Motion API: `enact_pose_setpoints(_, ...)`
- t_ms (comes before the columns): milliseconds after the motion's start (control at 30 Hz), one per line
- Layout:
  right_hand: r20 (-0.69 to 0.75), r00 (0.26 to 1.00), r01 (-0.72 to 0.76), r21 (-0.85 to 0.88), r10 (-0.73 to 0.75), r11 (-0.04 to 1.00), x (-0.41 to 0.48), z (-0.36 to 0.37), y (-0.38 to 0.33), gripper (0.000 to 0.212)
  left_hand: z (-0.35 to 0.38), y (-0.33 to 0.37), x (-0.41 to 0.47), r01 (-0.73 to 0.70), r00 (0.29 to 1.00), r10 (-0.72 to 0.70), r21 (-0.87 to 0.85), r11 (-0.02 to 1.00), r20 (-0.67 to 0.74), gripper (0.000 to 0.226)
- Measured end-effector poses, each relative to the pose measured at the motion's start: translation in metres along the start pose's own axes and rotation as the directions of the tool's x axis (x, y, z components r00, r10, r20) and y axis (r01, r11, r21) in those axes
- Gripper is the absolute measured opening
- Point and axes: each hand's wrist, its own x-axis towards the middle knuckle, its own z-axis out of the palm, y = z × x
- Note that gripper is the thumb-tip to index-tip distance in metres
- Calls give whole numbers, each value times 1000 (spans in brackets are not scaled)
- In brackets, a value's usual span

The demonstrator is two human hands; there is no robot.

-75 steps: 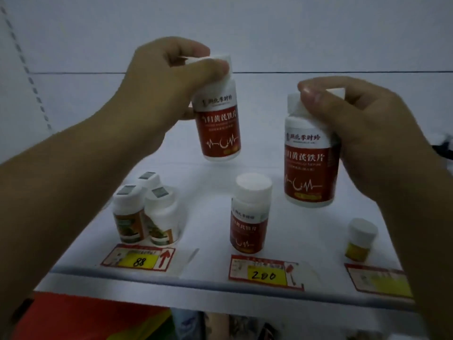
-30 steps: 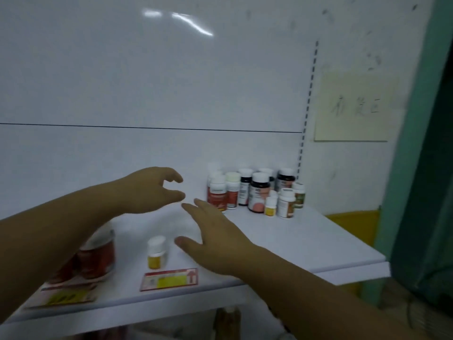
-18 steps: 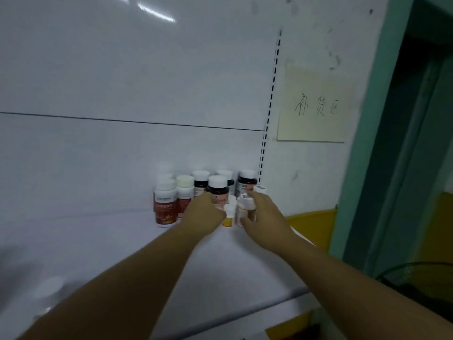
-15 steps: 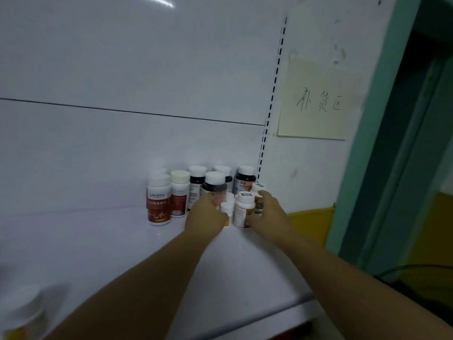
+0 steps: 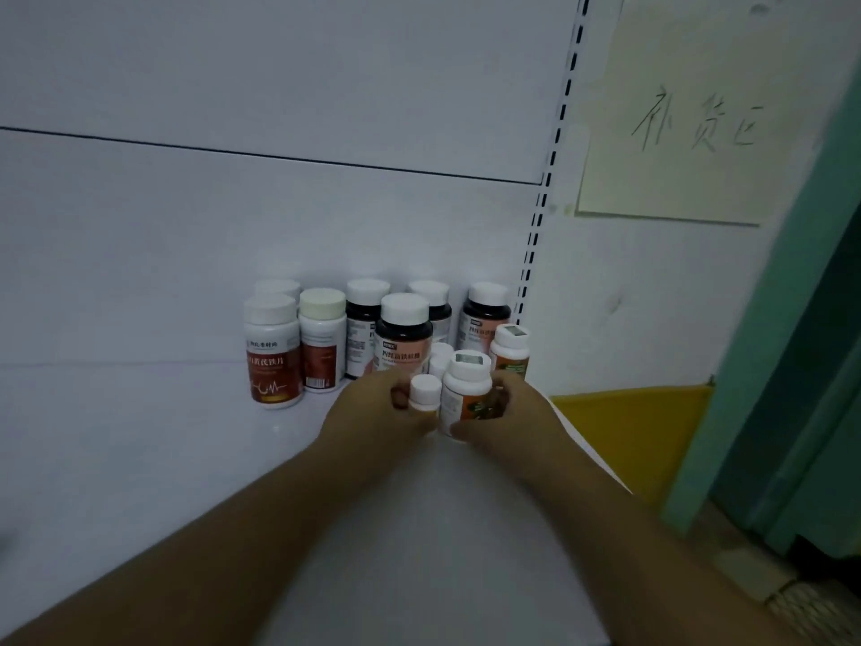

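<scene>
A: Where are the hands?

B: Both are just in front of the dark bottle with the pink label (image 5: pixel 401 342), side by side, with the thumbs almost meeting. The left hand (image 5: pixel 372 414) is in front of that bottle and a little to its left. The right hand (image 5: pixel 505 414) is in front and to its right.

A: What are they holding?

B: The left hand curls its fingers round a small white-capped bottle (image 5: pixel 425 394), whose cap pokes up between the fingertips and thumb, straight in front of the dark bottle. The right hand grips a white bottle with an orange label (image 5: pixel 466 389), thumb low across its front and fingers wrapped round its right side.

A: Do the two held bottles touch?

B: They stand right against each other, both upright, the small one on the left with its cap lower. The hands hide their bases, so I cannot tell whether they rest on the shelf (image 5: pixel 140 459).

A: What else is around the dark bottle?

B: Just to its left is a cream-capped bottle (image 5: pixel 321 347), and further left a white bottle with a red label (image 5: pixel 272 361). To its right, a second orange-labelled bottle (image 5: pixel 510 349) stands beyond the right hand. More dark bottles stand behind it, against the back panel. High up to its right, a pale yellow note (image 5: pixel 675 179) with handwriting is on the wall.
</scene>
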Motion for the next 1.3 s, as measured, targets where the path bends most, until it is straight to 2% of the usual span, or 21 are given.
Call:
enact_pose_setpoints(133,-32,993,109,-42,-111,993,-2,9,2,57,-4,8,-9,101,994,-103,-51,994,-43,31)
enact_pose_setpoints(233,-16,986,167,6,-167,986,-10,8,0,58,-11,16,-17,170,984,-174,-109,979,-26,30)
enact_pose_setpoints(367,138,975,151,175,-176,973,-22,1,-8,57,-35,34,-46,223,974,-228,-174,959,-10,30)
enact_pose_setpoints(467,254,927,161,399,-277,903,-42,-4,-24,58,-63,49,-80,195,969,-213,-143,970,-122,44)
enact_pose_setpoints(533,295,878,178,530,-377,829,-61,-4,-42,65,-88,55,-106,198,966,-215,-119,973,-143,57)
enact_pose_setpoints(567,316,850,182,573,-421,799,-71,-2,-52,66,-100,58,-118,207,966,-219,-96,974,-135,58)
enact_pose_setpoints(633,345,803,205,606,-487,768,-90,6,-73,64,-126,61,-138,220,965,-217,2,975,-148,45)
enact_pose_setpoints(700,339,787,237,605,-515,760,-103,17,-93,60,-148,64,-152,228,961,-209,97,969,-180,36)
enact_pose_setpoints(867,333,831,135,655,-445,743,-114,52,-129,53,-188,50,-173,243,952,-207,147,959,-227,41)
enact_pose_setpoints(967,316,864,86,674,-392,734,-115,73,-149,61,-207,33,-179,241,951,-181,230,943,-251,41)
enact_pose_setpoints(1067,270,893,89,679,-361,728,-118,88,-171,70,-223,15,-182,219,967,-155,349,911,-203,42)
enact_pose_setpoints(1133,281,895,55,702,-347,710,-121,94,-183,55,-229,5,-182,191,979,-142,400,896,-148,44)
enact_pose_setpoints(1233,281,922,-40,754,-267,656,-126,98,-190,15,-230,-10,-175,128,992,-111,450,884,-65,48)
enact_pose_setpoints(1300,262,937,-38,733,-230,679,-128,98,-188,14,-226,-18,-170,83,995,-99,489,868,7,50)
